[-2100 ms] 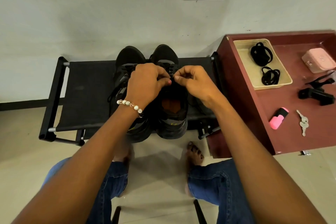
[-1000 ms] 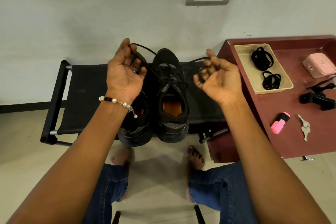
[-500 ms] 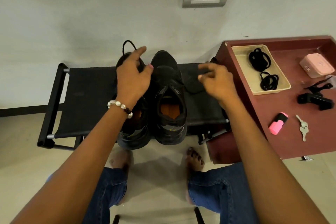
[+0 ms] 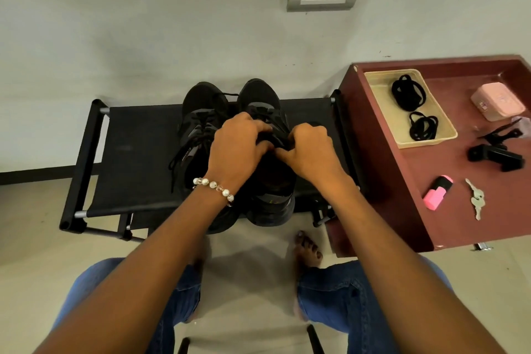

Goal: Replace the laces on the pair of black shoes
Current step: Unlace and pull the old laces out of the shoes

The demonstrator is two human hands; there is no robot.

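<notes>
On the black fabric rack (image 4: 138, 158), the left black shoe (image 4: 198, 123) is sitting with its lace (image 4: 179, 156) trailing loose down its side, touching the right black shoe (image 4: 267, 169) beside it. The left hand (image 4: 238, 146), wearing a beaded bracelet (image 4: 214, 185), and the right hand (image 4: 309, 149) are meeting over the right shoe's tongue, fingers curling and pinching its black lace, though the lace itself is mostly hiding under them. To the right, on the maroon table (image 4: 402, 181), two coiled black laces (image 4: 408, 92) are lying in a beige tray (image 4: 382, 100), with a pink highlighter (image 4: 436, 192) and keys (image 4: 477, 201) nearer.
</notes>
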